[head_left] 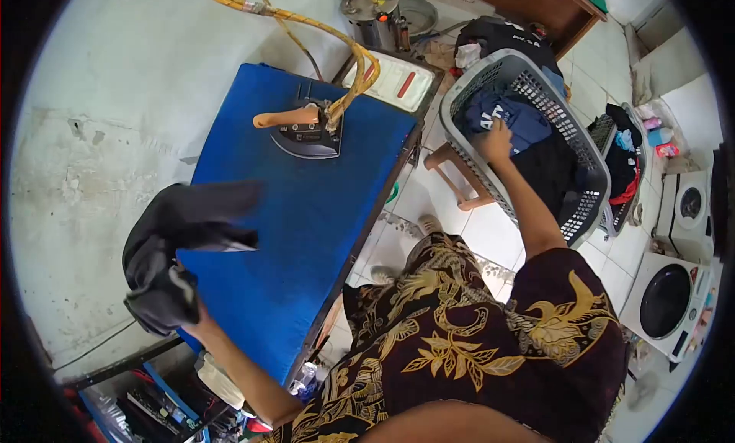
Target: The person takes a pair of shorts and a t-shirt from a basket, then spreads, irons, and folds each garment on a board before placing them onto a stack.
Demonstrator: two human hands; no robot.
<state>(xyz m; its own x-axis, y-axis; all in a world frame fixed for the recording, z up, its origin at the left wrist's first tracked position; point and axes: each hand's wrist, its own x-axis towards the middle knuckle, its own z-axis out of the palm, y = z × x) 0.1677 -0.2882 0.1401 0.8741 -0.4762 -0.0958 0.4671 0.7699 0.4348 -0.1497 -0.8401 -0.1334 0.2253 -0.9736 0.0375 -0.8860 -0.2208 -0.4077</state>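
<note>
A black garment (172,251), part of it blurred by motion, hangs from my left hand (197,320) over the left edge of the blue ironing table (306,221). The fingers of that hand are mostly hidden by the cloth. On the right, my right hand (496,140) reaches into a grey laundry basket (490,179), its fingers closed at a navy shirt (528,127) with white lettering. Darker clothes (547,175) lie below the shirt. An iron (306,133) with a wooden handle rests near the table's far end, a yellow hose running up from it.
The basket stands on a wooden stool (452,175). Behind the table are a metal tank (371,18) and a white tray (390,81). A second basket (620,160) of clothes and front-loading washing machines (664,301) are at right. A rack (153,405) stands lower left.
</note>
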